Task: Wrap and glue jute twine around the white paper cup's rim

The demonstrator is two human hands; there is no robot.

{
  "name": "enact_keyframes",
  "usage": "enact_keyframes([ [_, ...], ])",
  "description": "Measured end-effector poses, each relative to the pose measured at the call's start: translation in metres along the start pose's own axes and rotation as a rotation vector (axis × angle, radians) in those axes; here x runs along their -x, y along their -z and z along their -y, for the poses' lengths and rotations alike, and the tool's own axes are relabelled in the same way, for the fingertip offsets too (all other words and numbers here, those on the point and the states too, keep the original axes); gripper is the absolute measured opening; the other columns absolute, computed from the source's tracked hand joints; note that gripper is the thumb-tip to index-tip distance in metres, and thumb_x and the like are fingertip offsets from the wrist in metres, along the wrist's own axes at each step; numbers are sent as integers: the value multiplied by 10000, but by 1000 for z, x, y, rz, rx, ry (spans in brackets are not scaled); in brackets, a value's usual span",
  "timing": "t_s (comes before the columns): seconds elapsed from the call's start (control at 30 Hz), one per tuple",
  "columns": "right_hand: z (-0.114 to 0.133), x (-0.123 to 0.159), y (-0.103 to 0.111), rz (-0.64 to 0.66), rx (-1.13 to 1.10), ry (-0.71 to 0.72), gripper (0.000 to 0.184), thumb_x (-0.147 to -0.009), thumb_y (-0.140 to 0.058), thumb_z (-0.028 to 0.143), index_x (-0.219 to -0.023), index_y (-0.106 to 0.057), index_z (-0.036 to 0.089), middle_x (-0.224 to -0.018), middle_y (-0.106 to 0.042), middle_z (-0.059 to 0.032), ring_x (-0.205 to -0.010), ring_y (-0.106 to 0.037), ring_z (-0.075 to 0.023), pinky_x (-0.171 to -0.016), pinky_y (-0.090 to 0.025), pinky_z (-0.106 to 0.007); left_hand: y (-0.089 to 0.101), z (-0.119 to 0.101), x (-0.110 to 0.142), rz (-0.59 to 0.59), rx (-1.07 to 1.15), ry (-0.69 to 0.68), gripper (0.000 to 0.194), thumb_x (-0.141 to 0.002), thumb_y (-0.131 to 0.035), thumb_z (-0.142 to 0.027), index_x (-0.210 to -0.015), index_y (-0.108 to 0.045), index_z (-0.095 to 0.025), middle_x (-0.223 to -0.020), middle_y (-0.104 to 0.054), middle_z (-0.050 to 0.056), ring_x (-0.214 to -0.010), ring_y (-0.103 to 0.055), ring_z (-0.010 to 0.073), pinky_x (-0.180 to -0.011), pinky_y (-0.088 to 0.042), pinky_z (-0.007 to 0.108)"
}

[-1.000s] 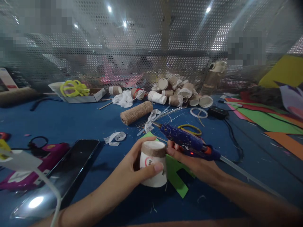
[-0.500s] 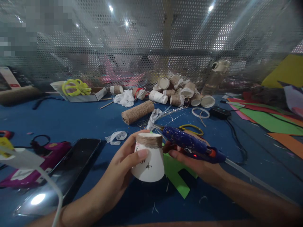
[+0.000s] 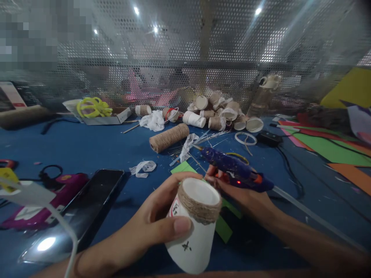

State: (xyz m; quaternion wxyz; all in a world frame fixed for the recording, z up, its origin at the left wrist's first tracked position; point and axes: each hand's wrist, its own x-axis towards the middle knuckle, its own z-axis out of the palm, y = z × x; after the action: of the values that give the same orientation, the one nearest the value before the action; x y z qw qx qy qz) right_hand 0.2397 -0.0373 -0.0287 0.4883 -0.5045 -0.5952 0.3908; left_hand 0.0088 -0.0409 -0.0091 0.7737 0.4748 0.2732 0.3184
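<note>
My left hand (image 3: 162,216) is wrapped round a white paper cup (image 3: 193,247), thumb on its front and fingers behind. The cup is tilted so that its narrower, twine-wrapped end shows a pale recess. Brown twine (image 3: 199,206) circles that end, and dark handwriting marks the side. In my right hand (image 3: 232,189) is a blue glue gun (image 3: 234,168), its nozzle pointing left above the table and apart from the cup. A red light glows on the gun, and a clear glue stick (image 3: 307,216) sticks out of its back. My right fingertips are close behind the cup; whether they pinch twine is unclear.
Beyond the hands lies a twine roll (image 3: 169,138). Several twine-wrapped cups (image 3: 217,112) are heaped by the perforated screen. Left are a phone (image 3: 95,197) and a purple pouch (image 3: 69,185). Green paper (image 3: 224,227) lies under the hands; a black cord (image 3: 290,170) runs at right.
My left hand has brought the cup lower and nearer, tipping its twine-wrapped end toward me. The glue gun has shifted slightly, and its nozzle is now farther from the cup.
</note>
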Motion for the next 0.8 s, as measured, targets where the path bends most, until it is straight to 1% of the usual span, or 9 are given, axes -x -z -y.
enact_keyframes([
  [0.1, 2, 1, 11, -51, 20, 12, 224, -901, -773, 484, -897, -680, 280, -874, -692, 2, -857, -683, -218, -837, -581, -378, -1, -1, -1, -88, 16, 12, 555, -711, -919, -488, -1219, -743, -348, -1071, -814, 26, -905, -753, 269, -803, -521, 344],
  [0.17, 3, 3, 17, -77, -15, 74, 212, -927, -763, 449, -849, -645, 291, -908, -679, 10, -916, -663, -215, -891, -554, -379, -2, 0, -3, -149, 55, -9, 532, -711, -921, -449, -1200, -750, -332, -1093, -822, 27, -944, -755, 280, -829, -531, 347],
  [0.3, 6, 8, 23, -99, -298, 225, 227, -910, -808, 282, -827, -600, 320, -923, -673, 46, -904, -665, -184, -879, -570, -345, -3, 2, -6, -215, 118, -27, 534, -737, -889, -381, -1235, -725, -279, -1086, -834, 52, -958, -766, 285, -761, -550, 305],
  [0.37, 7, 10, 23, -52, -443, 251, 238, -890, -824, 225, -835, -618, 330, -900, -680, 54, -861, -689, -170, -816, -594, -324, -3, 2, -8, -211, 141, -30, 510, -777, -853, -367, -1255, -708, -267, -1053, -835, 55, -914, -780, 274, -729, -557, 290],
  [0.43, 7, 10, 22, 55, -515, 217, 229, -875, -836, 212, -830, -638, 319, -892, -692, 52, -831, -714, -162, -767, -605, -309, -2, 1, -11, -180, 178, -34, 454, -827, -809, -367, -1256, -700, -263, -1009, -832, 52, -875, -789, 266, -699, -560, 277],
  [0.53, 2, 9, 22, 288, -520, 99, 232, -821, -893, 280, -827, -661, 292, -886, -725, 39, -807, -746, -173, -722, -604, -306, -2, 0, -13, -163, 193, -53, 395, -863, -779, -398, -1225, -716, -253, -985, -828, 48, -891, -795, 284, -716, -571, 287],
  [0.6, -1, 9, 21, 382, -516, 18, 298, -748, -945, 362, -841, -675, 277, -863, -739, 25, -800, -760, -195, -712, -602, -317, -2, -1, -13, -186, 169, -69, 402, -862, -784, -416, -1221, -724, -245, -976, -831, 52, -895, -794, 293, -743, -578, 305],
  [0.7, -3, 10, 19, 405, -548, -14, 379, -746, -910, 520, -848, -663, 251, -832, -725, 0, -735, -755, -203, -647, -604, -323, -3, -1, -12, -236, 146, -89, 368, -864, -788, -413, -1183, -739, -234, -953, -839, 60, -873, -783, 286, -731, -574, 307],
  [0.8, -4, 10, 19, 387, -504, -17, 378, -851, -788, 588, -861, -637, 241, -873, -731, -25, -668, -732, -179, -563, -596, -300, -3, -1, -11, -291, 132, -102, 339, -857, -800, -396, -1151, -765, -231, -978, -843, 60, -875, -767, 270, -682, -543, 273],
])
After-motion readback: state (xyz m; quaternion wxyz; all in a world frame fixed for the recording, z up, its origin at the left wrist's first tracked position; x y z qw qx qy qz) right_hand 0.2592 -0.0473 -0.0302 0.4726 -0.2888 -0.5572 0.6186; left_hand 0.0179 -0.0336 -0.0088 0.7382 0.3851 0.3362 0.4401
